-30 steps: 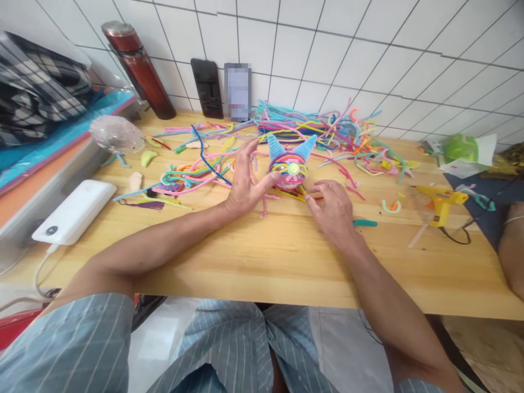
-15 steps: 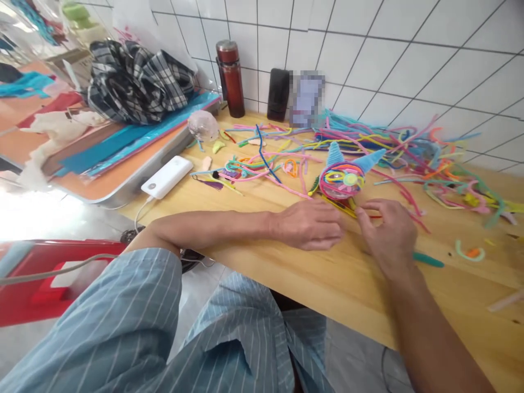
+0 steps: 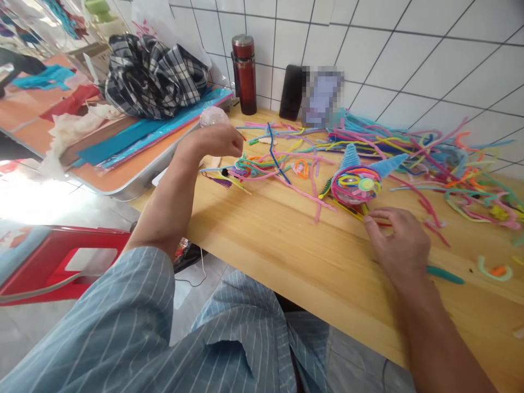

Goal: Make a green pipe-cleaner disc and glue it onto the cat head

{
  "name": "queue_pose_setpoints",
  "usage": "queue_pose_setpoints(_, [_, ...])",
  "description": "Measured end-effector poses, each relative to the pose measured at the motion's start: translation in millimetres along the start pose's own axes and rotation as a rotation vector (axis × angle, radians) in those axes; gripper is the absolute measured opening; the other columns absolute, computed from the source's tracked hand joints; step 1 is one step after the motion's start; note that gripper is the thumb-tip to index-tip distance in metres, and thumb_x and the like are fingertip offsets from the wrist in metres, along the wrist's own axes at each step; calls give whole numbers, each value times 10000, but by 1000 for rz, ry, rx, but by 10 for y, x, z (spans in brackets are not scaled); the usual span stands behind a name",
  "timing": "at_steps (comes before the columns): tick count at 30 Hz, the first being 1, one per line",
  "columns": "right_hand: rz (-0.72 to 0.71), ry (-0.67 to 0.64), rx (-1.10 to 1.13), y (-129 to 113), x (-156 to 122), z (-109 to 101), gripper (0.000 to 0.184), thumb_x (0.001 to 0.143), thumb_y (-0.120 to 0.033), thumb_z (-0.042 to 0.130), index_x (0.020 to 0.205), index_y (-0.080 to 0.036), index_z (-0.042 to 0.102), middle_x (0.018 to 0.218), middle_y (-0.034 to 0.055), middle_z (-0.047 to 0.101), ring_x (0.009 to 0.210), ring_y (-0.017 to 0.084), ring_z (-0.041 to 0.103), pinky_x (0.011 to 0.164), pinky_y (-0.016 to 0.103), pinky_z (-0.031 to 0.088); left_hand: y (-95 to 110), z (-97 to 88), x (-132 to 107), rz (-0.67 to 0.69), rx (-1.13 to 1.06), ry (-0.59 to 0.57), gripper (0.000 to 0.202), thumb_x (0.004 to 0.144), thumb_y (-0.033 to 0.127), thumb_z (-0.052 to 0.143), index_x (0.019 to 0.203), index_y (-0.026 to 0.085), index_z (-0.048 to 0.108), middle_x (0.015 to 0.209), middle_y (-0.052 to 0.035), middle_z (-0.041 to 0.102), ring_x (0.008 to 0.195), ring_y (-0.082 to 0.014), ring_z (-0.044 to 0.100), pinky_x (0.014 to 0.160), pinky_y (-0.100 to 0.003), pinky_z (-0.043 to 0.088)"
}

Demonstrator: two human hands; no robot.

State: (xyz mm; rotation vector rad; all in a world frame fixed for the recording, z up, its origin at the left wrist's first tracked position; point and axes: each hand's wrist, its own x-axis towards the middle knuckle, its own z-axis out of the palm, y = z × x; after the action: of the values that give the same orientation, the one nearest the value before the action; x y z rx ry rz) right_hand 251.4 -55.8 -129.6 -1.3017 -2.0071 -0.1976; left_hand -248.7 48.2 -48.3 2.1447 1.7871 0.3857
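Observation:
A ball wrapped in colourful pipe cleaners, with two blue cone ears, lies on the wooden table. My right hand rests just in front of it, thumb and fingers pinched on a red pipe cleaner that runs under the ball. My left hand is lifted above the table's left end with its fingers curled shut; what they hold, if anything, is hidden. It hovers beside a small tangle of pipe cleaners and near a clear ball.
A big heap of loose pipe cleaners covers the back right. A red flask, a dark device and a phone stand against the tiled wall. Plaid cloth lies on the left bench. A red stool stands below.
My left hand has left the table in front of the ball, risen and swung left toward the small tangle. The view has turned left. My right hand stays by the ball.

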Motion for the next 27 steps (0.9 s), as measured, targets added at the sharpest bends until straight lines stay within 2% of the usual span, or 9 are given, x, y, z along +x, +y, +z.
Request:
queue_pose_setpoints(1, [7,-2,2,-3,0,-2,124,969,-355,676,911,-261,731,960,117,829,928,314,772,870,458,604,-154,21,-36,-14,6,-91,298,699,435,892,693,192,719,587,14,664,907,-258,691,1113,-488,492])
queue_pose_setpoints(3, [23,-13,-3,-3,-2,-3,130,965,-371,670,910,-269,729,964,115,833,935,319,779,877,461,605,-395,89,-137,-17,-68,-135,430,663,549,961,681,216,689,563,13,653,966,-265,664,1234,-551,412])
queue_pose_setpoints(6, [20,-23,-7,1,-5,9,150,964,-389,664,909,-269,735,964,117,838,933,326,789,873,468,611,-574,198,-297,-1,-196,-87,574,687,736,931,680,240,642,546,14,626,1011,-280,663,1316,-578,318])
queue_pose_setpoints(8, [13,-28,5,-1,-5,18,153,964,-392,669,908,-267,738,961,117,839,930,323,791,869,465,613,-588,249,-373,3,-246,-57,608,693,760,924,707,221,643,549,21,615,1010,-286,666,1329,-606,283])
queue_pose_setpoints(14, [50,-55,13,-22,15,15,140,939,-400,663,889,-286,725,947,110,837,927,330,791,869,484,613,-448,271,-406,-106,-4,-173,478,615,525,1036,769,209,713,589,50,631,798,-207,593,1275,-640,372])
queue_pose_setpoints(18, [69,-46,-3,-9,24,-2,141,927,-410,666,872,-291,719,945,109,838,927,334,791,867,486,616,-423,149,-388,-77,-18,-143,421,760,576,914,866,192,779,731,28,735,849,-194,638,1233,-623,431])
queue_pose_setpoints(21, [71,-42,-11,12,25,-8,149,941,-412,663,882,-290,726,950,112,837,940,332,793,886,489,621,-338,3,-424,-20,-208,-42,436,829,639,814,976,229,814,852,-16,780,938,-239,700,1146,-558,520])
queue_pose_setpoints(23, [32,-25,-17,19,28,-10,137,951,-392,673,892,-284,730,943,111,837,929,330,795,873,486,625,-177,-51,-458,2,-433,51,450,813,635,822,1026,238,809,874,-61,770,880,-268,723,978,-519,605])
queue_pose_setpoints(27, [-44,40,-14,-25,40,-12,136,969,-365,680,895,-265,734,918,110,835,884,317,795,823,460,621,346,108,-431,113,-751,86,341,862,529,769,992,215,742,849,-80,715,701,-204,672,693,-406,578])
